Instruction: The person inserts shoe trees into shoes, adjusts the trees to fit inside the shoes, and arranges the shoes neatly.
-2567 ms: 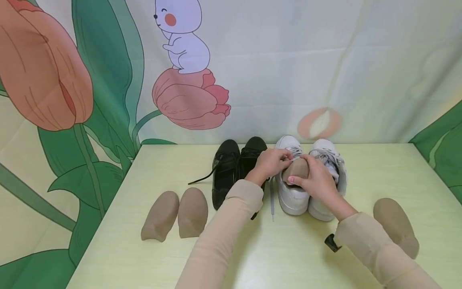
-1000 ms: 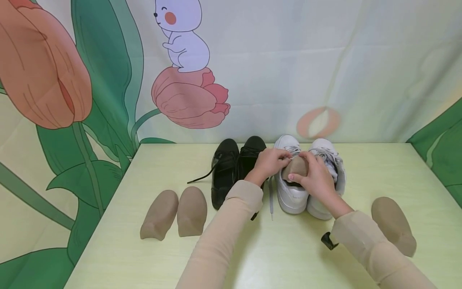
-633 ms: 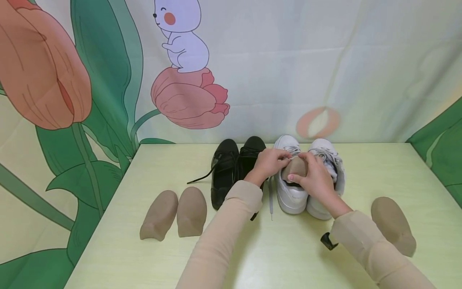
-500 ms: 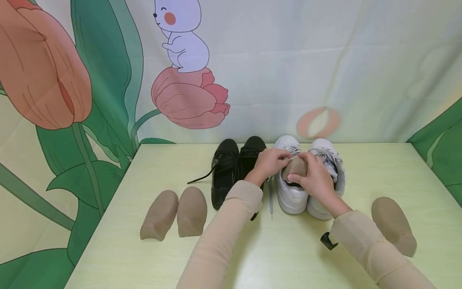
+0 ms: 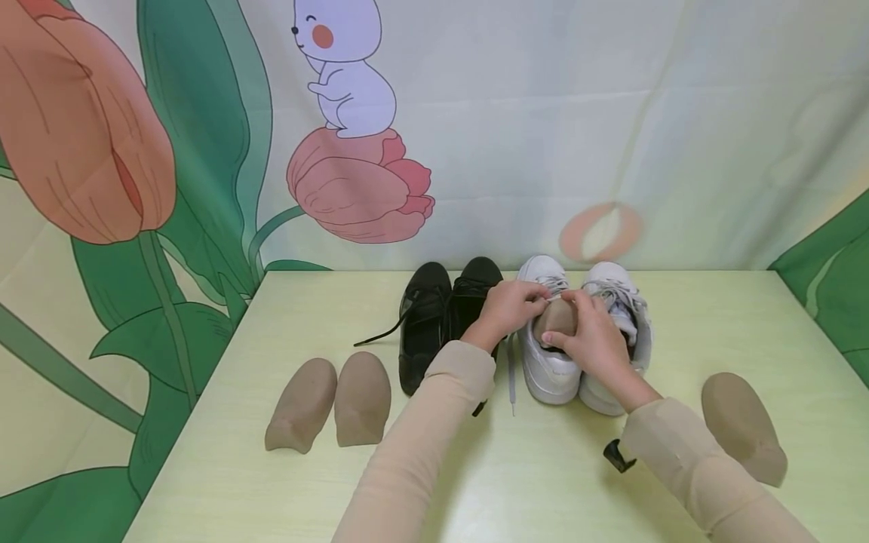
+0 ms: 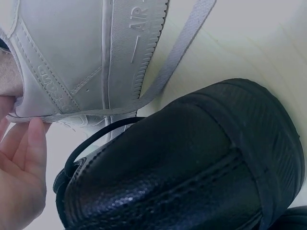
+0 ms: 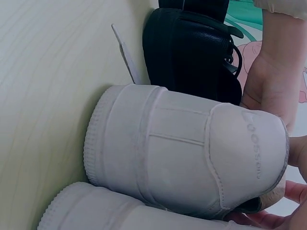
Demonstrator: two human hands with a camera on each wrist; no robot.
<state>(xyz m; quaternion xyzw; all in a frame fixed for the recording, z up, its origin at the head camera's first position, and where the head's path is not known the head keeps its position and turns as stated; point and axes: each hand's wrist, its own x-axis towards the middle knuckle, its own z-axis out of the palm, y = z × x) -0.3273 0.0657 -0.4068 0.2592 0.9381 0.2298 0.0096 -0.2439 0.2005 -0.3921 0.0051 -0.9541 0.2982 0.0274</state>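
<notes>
A beige moulded shoe insert (image 5: 558,317) sits tilted in the opening of the left white sneaker (image 5: 551,377). My right hand (image 5: 599,338) grips this insert, thumb on the near side and fingers at its far end. On the sneaker's other side, my left hand (image 5: 508,305) pinches a pale shoelace (image 6: 103,112) near the opening. In the left wrist view that lace runs along the shoe to the fingertips. The insert's front end is hidden inside the shoe. The right wrist view shows the sneaker's heel (image 7: 240,148), with fingers at its collar.
Against the left hand stands a pair of black shoes (image 5: 422,332), one lace trailing left. The second white sneaker (image 5: 604,392) adjoins the first. Two beige inserts (image 5: 363,400) lie at left and another insert (image 5: 740,422) at right. A printed curtain (image 5: 489,151) rises behind the table (image 5: 516,483).
Very little differs. The right forearm has shifted slightly left since the earliest frame, while both hands stay at the same sneaker with the insert in its opening.
</notes>
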